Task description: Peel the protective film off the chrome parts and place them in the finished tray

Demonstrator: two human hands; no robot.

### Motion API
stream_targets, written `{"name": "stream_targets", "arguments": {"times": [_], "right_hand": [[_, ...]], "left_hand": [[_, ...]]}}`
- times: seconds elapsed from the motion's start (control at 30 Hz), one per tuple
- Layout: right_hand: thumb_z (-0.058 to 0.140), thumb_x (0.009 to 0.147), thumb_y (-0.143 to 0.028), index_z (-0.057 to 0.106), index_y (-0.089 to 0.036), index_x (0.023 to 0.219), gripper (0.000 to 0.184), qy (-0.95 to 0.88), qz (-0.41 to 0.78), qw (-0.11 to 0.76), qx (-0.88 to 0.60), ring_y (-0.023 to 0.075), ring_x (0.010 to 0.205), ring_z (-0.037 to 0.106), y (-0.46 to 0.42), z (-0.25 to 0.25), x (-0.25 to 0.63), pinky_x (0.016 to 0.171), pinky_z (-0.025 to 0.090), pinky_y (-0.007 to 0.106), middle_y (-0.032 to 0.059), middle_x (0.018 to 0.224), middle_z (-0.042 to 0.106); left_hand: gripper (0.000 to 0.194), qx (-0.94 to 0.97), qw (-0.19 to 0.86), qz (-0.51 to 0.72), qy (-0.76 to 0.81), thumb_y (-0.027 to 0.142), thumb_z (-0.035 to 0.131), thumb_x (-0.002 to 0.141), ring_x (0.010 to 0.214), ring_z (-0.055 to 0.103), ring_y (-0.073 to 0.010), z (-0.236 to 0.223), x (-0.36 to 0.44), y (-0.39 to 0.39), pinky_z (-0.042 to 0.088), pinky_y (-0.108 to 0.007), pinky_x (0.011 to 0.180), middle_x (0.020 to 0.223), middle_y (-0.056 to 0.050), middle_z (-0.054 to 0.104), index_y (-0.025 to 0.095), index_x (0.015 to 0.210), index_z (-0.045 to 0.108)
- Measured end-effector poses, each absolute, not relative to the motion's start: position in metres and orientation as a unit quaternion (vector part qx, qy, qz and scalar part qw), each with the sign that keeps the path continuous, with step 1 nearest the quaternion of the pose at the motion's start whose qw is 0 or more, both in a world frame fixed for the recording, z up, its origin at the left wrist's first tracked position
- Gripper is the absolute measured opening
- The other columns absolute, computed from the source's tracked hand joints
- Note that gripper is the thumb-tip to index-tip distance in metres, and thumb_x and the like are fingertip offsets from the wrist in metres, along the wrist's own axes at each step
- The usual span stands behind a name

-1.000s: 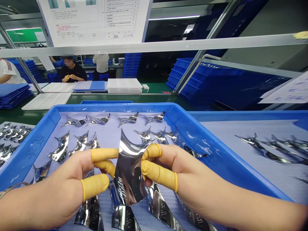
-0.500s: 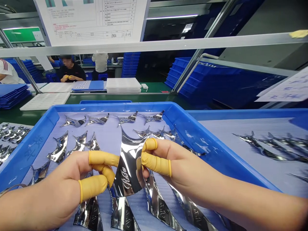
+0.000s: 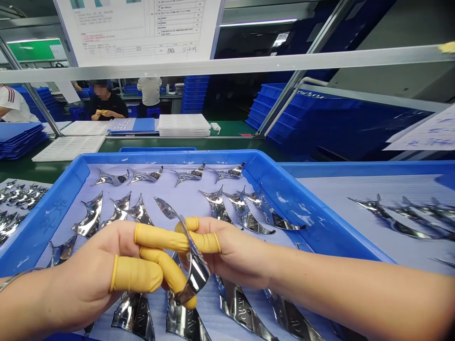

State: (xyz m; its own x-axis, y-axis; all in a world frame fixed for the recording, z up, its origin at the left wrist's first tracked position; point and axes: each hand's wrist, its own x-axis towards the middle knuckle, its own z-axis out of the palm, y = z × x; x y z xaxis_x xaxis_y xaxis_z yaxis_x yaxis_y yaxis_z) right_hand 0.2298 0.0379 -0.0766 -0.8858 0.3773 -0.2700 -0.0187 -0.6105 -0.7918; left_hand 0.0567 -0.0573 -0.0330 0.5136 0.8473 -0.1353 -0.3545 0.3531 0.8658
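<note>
Over the blue tray (image 3: 298, 201) a curved, mirror-finished chrome trim piece (image 3: 199, 272) is held turned on its edge. My right hand (image 3: 227, 244), in yellow finger cots, pinches it from behind; part of that grip is hidden by the piece. My left hand (image 3: 121, 265) also wears yellow cots. Its index finger presses on the near face and its lower fingers curl at the bottom end, while its thumb stands off. Beneath both hands lie similar chrome pieces (image 3: 241, 303), some showing raised lettering, in rows on a pale ribbed liner (image 3: 185, 194).
A second blue tray (image 3: 355, 169) with chrome pieces adjoins on the right. Small chrome parts (image 3: 21, 194) lie at left. A metal rail (image 3: 249, 66) crosses ahead, carrying a printed sheet (image 3: 142, 33). Beyond are white trays (image 3: 183, 125), stacked blue bins (image 3: 270, 109) and several people.
The piece has turned from its lettered face toward me to edge-on. My right hand has shifted left behind it, and my left fingers have reached further across and under it.
</note>
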Motion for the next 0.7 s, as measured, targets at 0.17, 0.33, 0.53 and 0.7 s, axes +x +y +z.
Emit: {"name": "stream_targets", "arguments": {"times": [0.17,0.33,0.53,0.7], "right_hand": [[0.068,0.063,-0.022,0.047,-0.005,0.07,0.028,-0.43,0.875,0.114,-0.193,0.0068,0.054,0.048,0.034,-0.082,0.227,0.056,0.039,0.019,0.0027,0.06,0.05],[0.067,0.065,-0.023,0.046,-0.006,0.072,0.028,-0.452,0.861,0.114,-0.201,0.0068,0.057,0.049,0.034,-0.08,0.228,0.058,0.039,0.02,0.0029,0.063,0.051],[0.068,0.067,-0.028,0.045,-0.005,0.071,0.033,-0.535,0.812,0.141,-0.184,0.0068,0.057,0.051,0.038,-0.066,0.234,0.056,0.037,0.018,0.0042,0.063,0.054],[0.057,0.078,-0.023,0.045,-0.005,0.074,0.022,-0.612,0.75,0.169,-0.186,0.0052,0.057,0.051,0.036,-0.054,0.24,0.056,0.039,0.018,0.003,0.061,0.053]], "left_hand": [[0.044,0.431,0.765,0.382,0.288,0.004,0.05,0.075,0.077,0.053,-0.0091,-0.034,0.057,-0.058,0.037,-0.018,0.073,0.083,-0.005,0.06,0.017,0.117,0.056],[0.022,0.441,0.742,0.382,0.329,0.014,0.053,0.078,0.075,0.052,-0.0083,-0.034,0.058,-0.059,0.037,-0.019,0.074,0.079,-0.004,0.06,0.015,0.097,0.065],[0.034,0.502,0.624,0.365,0.474,0.042,0.05,0.081,0.065,0.045,-0.0098,-0.038,0.058,-0.058,0.036,-0.022,0.065,0.069,-0.005,0.056,0.009,0.074,0.056],[0.042,0.522,0.596,0.389,0.47,0.047,0.051,0.078,0.074,0.052,-0.0172,-0.038,0.057,-0.052,0.04,-0.029,0.073,0.071,-0.009,0.057,0.008,0.088,0.062]]}}
